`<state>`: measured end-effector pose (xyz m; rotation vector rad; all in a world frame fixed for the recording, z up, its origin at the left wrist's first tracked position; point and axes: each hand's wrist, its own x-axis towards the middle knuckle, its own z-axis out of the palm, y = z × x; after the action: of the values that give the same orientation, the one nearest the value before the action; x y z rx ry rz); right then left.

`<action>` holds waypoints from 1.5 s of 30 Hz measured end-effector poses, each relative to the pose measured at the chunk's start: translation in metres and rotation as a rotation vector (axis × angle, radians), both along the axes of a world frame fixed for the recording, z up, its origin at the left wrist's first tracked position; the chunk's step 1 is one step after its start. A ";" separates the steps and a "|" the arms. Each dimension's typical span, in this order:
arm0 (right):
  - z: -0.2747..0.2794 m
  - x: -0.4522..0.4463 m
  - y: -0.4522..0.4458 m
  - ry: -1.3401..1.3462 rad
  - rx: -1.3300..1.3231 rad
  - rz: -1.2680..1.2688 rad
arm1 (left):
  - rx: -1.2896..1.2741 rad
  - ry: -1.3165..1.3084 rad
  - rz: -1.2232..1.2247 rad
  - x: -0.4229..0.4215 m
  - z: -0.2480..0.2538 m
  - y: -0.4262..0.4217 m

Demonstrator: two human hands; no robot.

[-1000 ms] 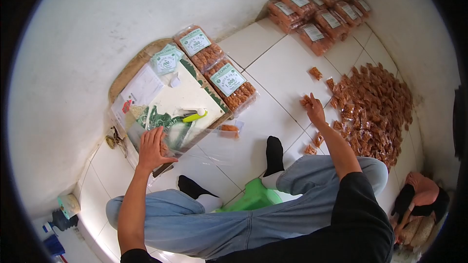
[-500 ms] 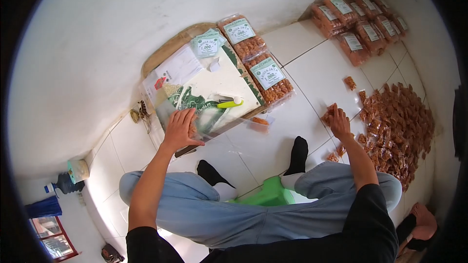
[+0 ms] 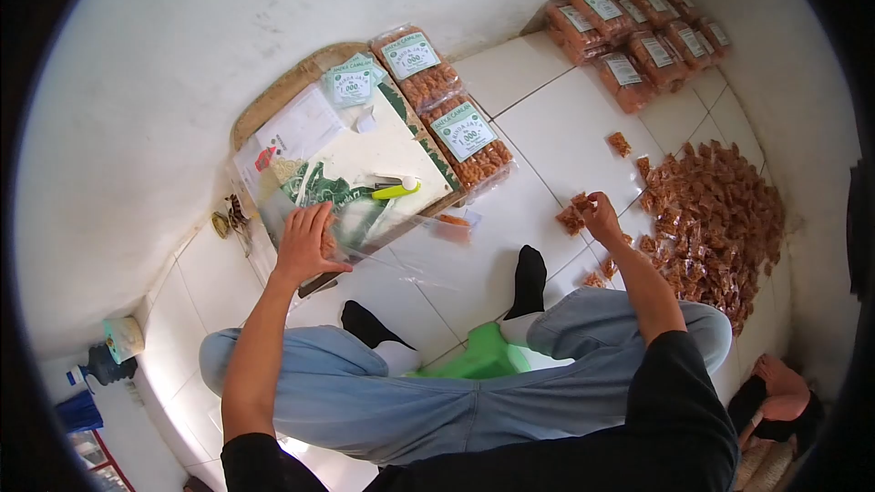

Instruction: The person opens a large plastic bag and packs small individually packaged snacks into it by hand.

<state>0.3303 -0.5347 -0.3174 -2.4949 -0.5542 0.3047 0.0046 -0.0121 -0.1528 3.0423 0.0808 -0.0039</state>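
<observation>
My left hand (image 3: 305, 241) rests at the near edge of a low board (image 3: 387, 150), its fingers around a clear plastic bag (image 3: 328, 241) with orange snacks partly hidden inside. My right hand (image 3: 602, 219) pinches small orange snack packets (image 3: 573, 213) over the tiled floor, left of a large heap of similar packets (image 3: 715, 228). On the board lie a yellow-green stapler (image 3: 397, 189) and a stack of printed labels (image 3: 352, 84). Two filled, labelled packs (image 3: 467, 137) sit along the board's right side.
More labelled packs (image 3: 656, 55) are stacked by the back wall. A green stool (image 3: 488, 353) stands between my legs. Another person (image 3: 782, 392) sits at the lower right. A single packet (image 3: 619, 144) and a small bag (image 3: 451, 229) lie on the floor.
My right hand has gone from one packet to a small bunch, lifted slightly away from the heap. My left hand stays at the bag. The camera view has shifted.
</observation>
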 end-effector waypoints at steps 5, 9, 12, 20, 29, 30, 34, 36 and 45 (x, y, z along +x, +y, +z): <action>0.005 0.002 0.001 0.257 -0.010 -0.125 | -0.035 -0.019 -0.029 -0.001 -0.001 0.002; 0.017 0.001 0.013 0.320 0.018 0.025 | -0.005 -0.046 -0.030 -0.003 0.000 0.002; 0.000 0.003 0.002 0.347 0.053 -0.073 | 0.031 -0.012 -0.011 -0.004 -0.005 0.004; 0.026 0.031 -0.009 0.793 0.230 0.036 | 0.015 0.006 0.005 -0.005 -0.005 0.004; 0.022 -0.018 0.025 0.286 -0.631 0.255 | 0.010 -0.028 -0.002 -0.006 -0.004 0.003; 0.011 -0.020 0.022 0.283 -0.631 0.257 | 0.011 -0.030 0.000 -0.006 -0.003 0.003; 0.002 -0.027 0.028 0.249 -0.582 0.232 | -0.001 -0.028 0.009 -0.007 -0.003 0.003; 0.011 -0.034 0.036 0.220 -0.575 0.220 | -0.002 -0.032 0.013 -0.007 -0.003 0.003; 0.037 -0.055 0.073 0.223 -0.331 0.307 | -0.026 -0.043 0.006 -0.007 -0.003 0.005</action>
<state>0.2754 -0.4621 -0.2802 -2.6327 -0.8509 0.8420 -0.0021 -0.0074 -0.1558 3.0141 0.0854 0.0605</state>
